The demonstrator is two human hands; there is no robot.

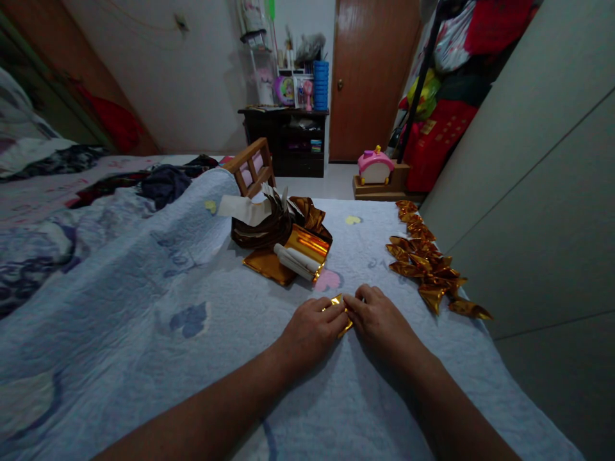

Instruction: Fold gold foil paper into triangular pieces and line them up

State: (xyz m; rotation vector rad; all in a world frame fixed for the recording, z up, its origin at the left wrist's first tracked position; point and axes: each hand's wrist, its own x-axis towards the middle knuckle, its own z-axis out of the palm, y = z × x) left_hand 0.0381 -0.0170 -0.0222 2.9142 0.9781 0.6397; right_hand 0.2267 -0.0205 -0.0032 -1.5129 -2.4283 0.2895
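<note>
A small piece of shiny gold foil paper [344, 328] lies on the quilt under my fingers. Across it rests my left hand [314, 330], its fingers closed over the paper and covering much of it. My right hand [382, 323] pinches the same paper at its upper right edge. Just beyond, a loose stack of gold foil sheets [269, 266] with a rolled white-backed sheet [300, 261] on top sits on the bed. To the right stretches a row of folded gold foil pieces [425, 266], twisted and pointed.
A pale blue quilt [216, 358] covers the bed, rumpled on the left beside clothes [166, 182]. A wardrobe side [542, 192] rises along the right. Past the bed's far edge stand a pink toy [375, 168], a dark cabinet [286, 144] and a wooden door [375, 77].
</note>
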